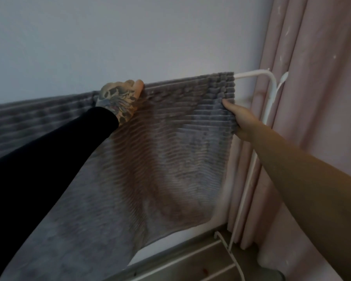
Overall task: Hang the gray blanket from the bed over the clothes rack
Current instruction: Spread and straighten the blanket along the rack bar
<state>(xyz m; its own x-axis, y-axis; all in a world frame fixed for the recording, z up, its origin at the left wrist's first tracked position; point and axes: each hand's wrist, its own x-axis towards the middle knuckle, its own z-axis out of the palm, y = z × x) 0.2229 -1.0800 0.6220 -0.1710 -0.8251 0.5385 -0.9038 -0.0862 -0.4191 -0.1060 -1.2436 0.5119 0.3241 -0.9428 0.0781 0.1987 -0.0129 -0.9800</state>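
Observation:
The gray ribbed blanket [170, 151] hangs draped over the top bar of the white clothes rack [270, 92], spreading from the far left to near the bar's right bend. My left hand [120, 100], tattooed with a black sleeve, grips the blanket at the top bar. My right hand [239, 122] pinches the blanket's right edge a little below the bar, pulling it outward. The rack's bare bar end and right upright show just right of the cloth. The blanket's lower edge hangs above the rack's base.
A plain white wall [130, 37] stands behind the rack. Pink curtains [316, 78] hang at the right, close to the rack's upright. White lower rails of the rack base [221, 258] and a strip of floor lie at the bottom right.

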